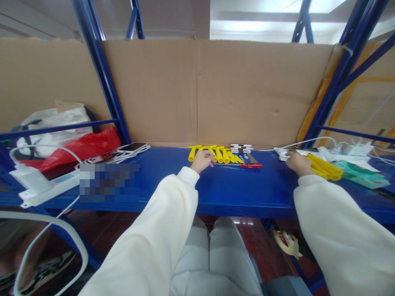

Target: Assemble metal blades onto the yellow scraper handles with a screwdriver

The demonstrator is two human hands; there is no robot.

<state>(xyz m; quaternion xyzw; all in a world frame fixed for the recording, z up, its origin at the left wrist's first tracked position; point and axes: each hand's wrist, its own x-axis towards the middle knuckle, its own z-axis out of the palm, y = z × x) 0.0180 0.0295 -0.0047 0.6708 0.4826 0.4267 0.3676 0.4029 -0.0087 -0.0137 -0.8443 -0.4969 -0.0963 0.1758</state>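
Note:
My left hand is over the left part of a row of yellow T-shaped plastic handles. Its fingers are curled together, and what they may hold is too small to make out. Just right of the row lie small yellow pieces and a screwdriver with a red handle. My right hand reaches to the right side of the bench, beside a group of yellow tubes. Its fingertips are hidden near a small white item.
A stack of white and black pieces lies behind the screwdriver on the blue bench. At right is a green packet among cables. A phone, red bag and power strip are at left. Cardboard closes the back.

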